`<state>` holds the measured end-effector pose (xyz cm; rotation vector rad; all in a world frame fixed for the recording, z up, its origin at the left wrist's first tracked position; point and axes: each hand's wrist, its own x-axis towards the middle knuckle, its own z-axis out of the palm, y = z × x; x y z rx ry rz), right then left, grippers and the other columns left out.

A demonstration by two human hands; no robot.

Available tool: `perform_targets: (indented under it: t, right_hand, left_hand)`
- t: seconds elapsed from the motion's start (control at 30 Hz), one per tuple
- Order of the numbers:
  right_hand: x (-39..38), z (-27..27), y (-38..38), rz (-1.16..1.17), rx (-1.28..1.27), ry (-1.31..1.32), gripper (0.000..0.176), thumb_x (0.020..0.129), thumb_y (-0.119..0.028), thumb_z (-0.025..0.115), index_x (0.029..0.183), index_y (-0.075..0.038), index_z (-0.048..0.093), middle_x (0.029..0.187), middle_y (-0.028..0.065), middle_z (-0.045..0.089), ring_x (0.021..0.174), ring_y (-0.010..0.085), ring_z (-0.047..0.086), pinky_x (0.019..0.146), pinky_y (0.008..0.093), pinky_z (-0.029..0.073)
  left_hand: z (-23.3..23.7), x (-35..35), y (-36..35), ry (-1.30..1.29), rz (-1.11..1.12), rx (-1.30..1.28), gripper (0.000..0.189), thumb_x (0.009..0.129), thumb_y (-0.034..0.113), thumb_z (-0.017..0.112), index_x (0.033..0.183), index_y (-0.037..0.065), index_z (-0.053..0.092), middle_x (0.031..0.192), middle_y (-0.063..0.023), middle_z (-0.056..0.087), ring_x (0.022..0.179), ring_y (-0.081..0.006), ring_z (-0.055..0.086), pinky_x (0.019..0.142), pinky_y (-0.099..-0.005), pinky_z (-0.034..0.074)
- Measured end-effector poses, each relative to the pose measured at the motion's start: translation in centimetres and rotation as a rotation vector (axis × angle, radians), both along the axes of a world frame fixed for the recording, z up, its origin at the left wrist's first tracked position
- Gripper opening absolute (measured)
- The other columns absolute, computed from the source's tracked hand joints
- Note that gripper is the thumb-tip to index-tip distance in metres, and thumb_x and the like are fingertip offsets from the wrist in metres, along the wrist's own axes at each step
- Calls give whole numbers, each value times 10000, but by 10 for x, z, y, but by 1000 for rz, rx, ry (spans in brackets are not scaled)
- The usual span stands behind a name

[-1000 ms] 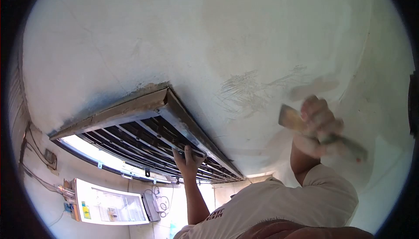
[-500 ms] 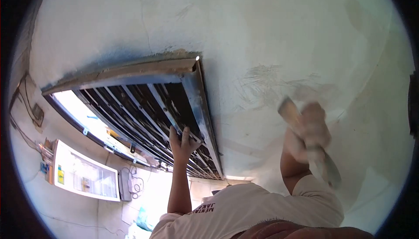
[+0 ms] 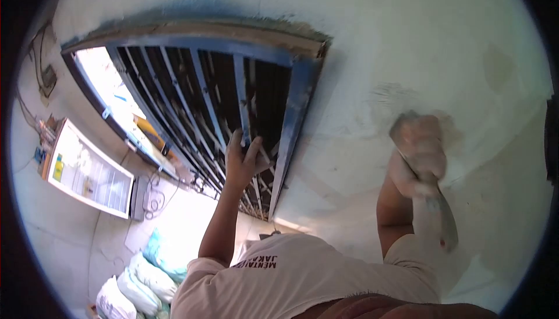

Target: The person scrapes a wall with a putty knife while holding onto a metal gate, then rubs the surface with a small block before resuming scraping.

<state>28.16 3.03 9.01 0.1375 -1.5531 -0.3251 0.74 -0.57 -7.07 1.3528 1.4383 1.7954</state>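
My left hand is on the barred metal grille, its fingers round one of the upright bars. At the wall on the right, my right hand is closed round a long grey hand tool, smeared by motion. One end of the tool shows above the fist and the other hangs below it towards my forearm; its exact kind cannot be made out. Rough scratch marks cover the pale wall just above this hand.
A blue frame borders the grille, with bright daylight at its left side. Farther left stands a white-framed glass display case. Several filled white sacks lie at the lower left. Loose cables hang beside the case.
The view has swung, so the grille sits higher and more sacks show. My right hand, with the tool, has shifted slightly against the wall. My left hand stays on the grille.
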Motion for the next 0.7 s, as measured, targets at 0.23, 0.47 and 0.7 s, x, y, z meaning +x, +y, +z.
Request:
perform_targets:
  t: [0.23, 0.47, 0.7]
  right_hand:
    - [-2, -21, 16, 45, -75, -44, 528, 956, -554, 205, 744, -113, 402, 653, 4, 457, 520, 171, 420, 527, 303, 375]
    - [-5, -32, 9, 62, 51, -72, 554, 940, -595, 200, 735, -125, 411, 662, 21, 465, 579, 170, 434, 541, 311, 359]
    - [-6, -50, 10, 18, -217, 36, 522, 922, -577, 299, 691, -116, 383, 631, 12, 441, 555, 174, 434, 509, 301, 368]
  left_hand:
    - [-20, -7, 8, -64, 10, -3, 263, 828, 147, 667, 960, -24, 517, 751, -141, 560, 667, -219, 573, 599, -343, 451]
    - [-18, -5, 10, 50, 55, 13, 286, 821, 155, 660, 1010, -17, 532, 813, -175, 568, 714, -305, 572, 636, -366, 445]
    - [-14, 4, 5, -4, 65, -46, 260, 829, 146, 645, 995, -19, 531, 802, -169, 579, 686, -291, 580, 630, -362, 449]
